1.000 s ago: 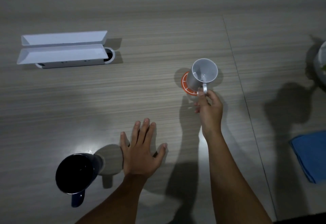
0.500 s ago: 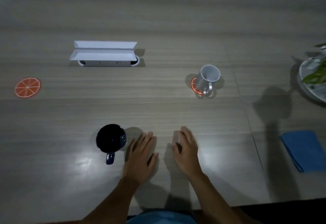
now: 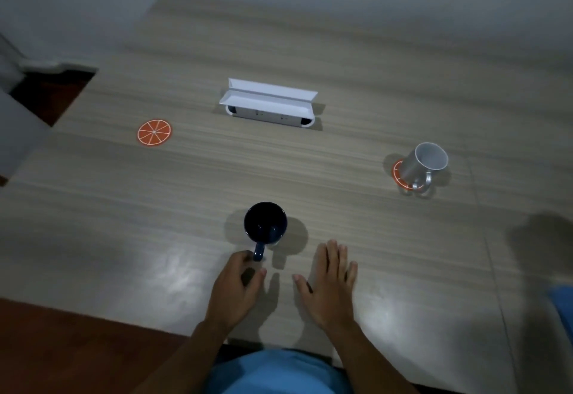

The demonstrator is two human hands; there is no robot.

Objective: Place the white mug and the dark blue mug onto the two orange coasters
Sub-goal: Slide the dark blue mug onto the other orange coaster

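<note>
Two mugs stand on the desk [image 3: 186,195]. The white mug [image 3: 423,166] sits upright on one orange coaster [image 3: 400,176] at the right, covering most of it so that only an orange crescent shows at its left and near side; its handle points toward the person. The dark blue mug [image 3: 265,223] stands on bare desk near the front edge, well apart from the second orange coaster [image 3: 154,132], which lies uncovered at the left with its white segment lines showing.

Two hands are in view. The left hand [image 3: 237,282] is curled at the dark blue mug's handle, fingertips [image 3: 248,255] touching it; whether the grip has closed on the handle is hard to make out in the dim light. The right hand [image 3: 328,282] lies flat and spread on the desk just beside it, holding nothing.

One white box [image 3: 269,104] with two raised flaps sits farther back at the middle. A blue cloth [image 3: 562,300] is cut off at the right edge, only a blurred strip showing. A blue garment [image 3: 273,372] fills the bottom edge.
</note>
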